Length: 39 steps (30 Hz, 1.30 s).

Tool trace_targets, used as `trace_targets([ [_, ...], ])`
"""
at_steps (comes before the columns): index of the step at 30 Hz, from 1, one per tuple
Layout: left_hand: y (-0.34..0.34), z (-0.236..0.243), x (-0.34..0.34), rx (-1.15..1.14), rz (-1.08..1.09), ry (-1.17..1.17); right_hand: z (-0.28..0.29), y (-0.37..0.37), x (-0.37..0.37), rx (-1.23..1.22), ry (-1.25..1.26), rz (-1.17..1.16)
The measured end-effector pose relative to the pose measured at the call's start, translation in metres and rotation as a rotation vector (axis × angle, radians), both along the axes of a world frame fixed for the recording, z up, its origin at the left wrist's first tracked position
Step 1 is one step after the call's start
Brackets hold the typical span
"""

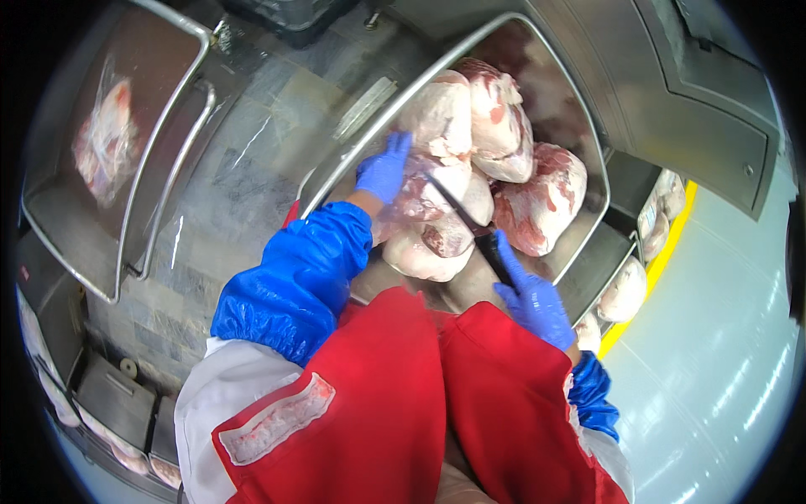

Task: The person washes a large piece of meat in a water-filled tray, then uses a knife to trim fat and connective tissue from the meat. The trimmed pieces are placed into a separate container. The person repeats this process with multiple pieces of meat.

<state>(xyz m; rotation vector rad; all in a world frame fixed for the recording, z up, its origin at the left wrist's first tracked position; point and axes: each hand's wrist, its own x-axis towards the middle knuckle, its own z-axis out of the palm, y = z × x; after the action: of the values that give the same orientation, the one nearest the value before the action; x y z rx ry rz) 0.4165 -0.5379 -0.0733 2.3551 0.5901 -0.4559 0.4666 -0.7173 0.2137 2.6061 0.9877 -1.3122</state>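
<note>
A steel tub (588, 134) holds several large pieces of raw pink meat (537, 202), some wrapped in clear plastic. My left hand (384, 170), in a blue glove and blue sleeve cover, rests with fingers spread on a plastic-wrapped piece (424, 189). My right hand (531, 296), also blue-gloved, grips the dark handle of a knife (457, 210). The blade points up and left onto the wrapped meat near my left hand. A red apron (403, 403) covers my front at the bottom of the view.
A second steel tub (117, 252) at the left holds a bagged piece of meat (105, 143). More wrapped meat (625, 290) lies on a lower tray at the right beside a yellow floor line (663, 260). A grey machine housing (705, 126) stands at the upper right. Tiled floor (243, 176) lies between the tubs.
</note>
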Motion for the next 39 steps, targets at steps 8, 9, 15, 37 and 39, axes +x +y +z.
trace_targets([
  [8,0.022,-0.029,0.021,-0.033,0.071,0.296,-0.015,-0.057,-0.061,0.033,0.102,-0.233],
  [9,0.025,-0.033,0.017,-0.044,0.013,0.271,-0.015,-0.065,-0.067,0.17,0.084,-0.252],
  [15,0.008,-0.035,0.0,-0.157,-0.134,0.041,-0.011,-0.093,-0.08,0.017,0.143,-0.552],
  [37,-0.01,0.062,0.023,-0.595,0.21,0.232,-0.092,-0.167,-0.104,0.449,0.069,-0.809],
  [39,-0.003,0.068,0.009,-0.609,0.175,0.267,-0.089,-0.154,-0.101,0.384,0.177,-0.851],
])
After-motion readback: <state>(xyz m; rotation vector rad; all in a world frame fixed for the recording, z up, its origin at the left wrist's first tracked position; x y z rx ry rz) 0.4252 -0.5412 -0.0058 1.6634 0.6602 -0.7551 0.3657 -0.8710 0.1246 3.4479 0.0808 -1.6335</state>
